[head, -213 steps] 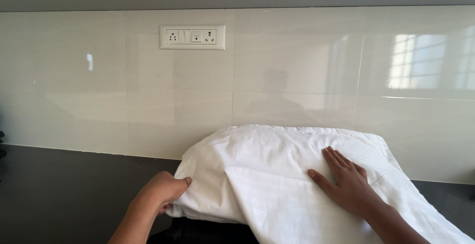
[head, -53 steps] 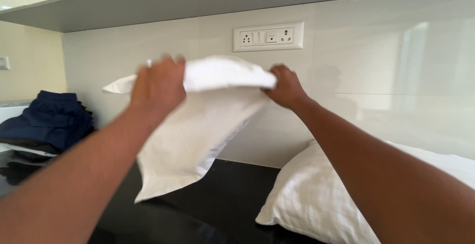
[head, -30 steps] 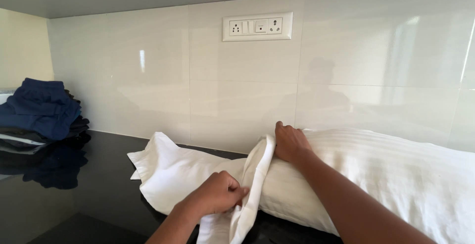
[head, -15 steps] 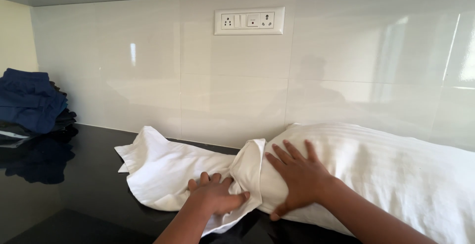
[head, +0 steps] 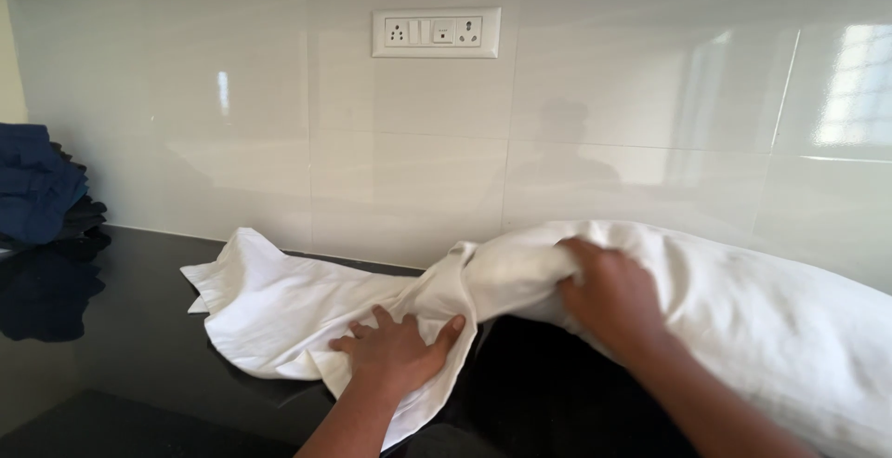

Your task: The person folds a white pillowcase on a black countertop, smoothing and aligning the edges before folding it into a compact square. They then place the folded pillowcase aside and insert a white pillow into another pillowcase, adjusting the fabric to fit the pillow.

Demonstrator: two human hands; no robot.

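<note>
A white pillow (head: 762,309) lies on the black counter (head: 111,374) against the tiled wall, stretching off to the right. A loose white pillowcase (head: 269,305) spreads out to its left, and its open end is bunched over the pillow's left end. My left hand (head: 395,351) presses flat on the pillowcase with fingers spread. My right hand (head: 609,295) grips the pillow's left end and lifts it a little off the counter.
A pile of folded dark blue clothes (head: 37,184) sits at the far left of the counter. A white switch and socket plate (head: 437,32) is on the glossy tiled wall above. A grey shelf edge runs along the top.
My right hand went from lying flat on the pillow to gripping and raising its left end. My left hand spread flat on the pillowcase. The view shifted slightly right.
</note>
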